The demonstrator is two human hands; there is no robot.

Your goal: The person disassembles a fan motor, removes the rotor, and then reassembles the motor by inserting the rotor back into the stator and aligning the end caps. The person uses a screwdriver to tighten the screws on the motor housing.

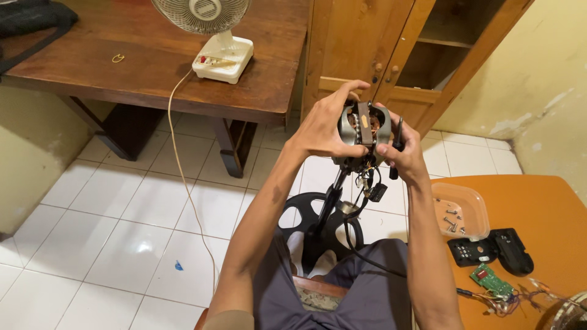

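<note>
fan motor [365,125] bare, covers off, on black stand [324,214] | left hand [327,125] clasps motor; right hand [403,156] grips black screwdriver [397,146] | screws in clear tray [461,211], circuit board [491,281] out on tabletop [550,208]; reassembly pending

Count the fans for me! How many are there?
2. A white desk fan stands on the wooden table. The left hand and right hand hold a taken-apart fan motor on its black stand.

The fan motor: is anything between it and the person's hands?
Nothing visible. The left hand wraps the fan motor directly, and the right hand touches its other side while also holding a black screwdriver.
</note>
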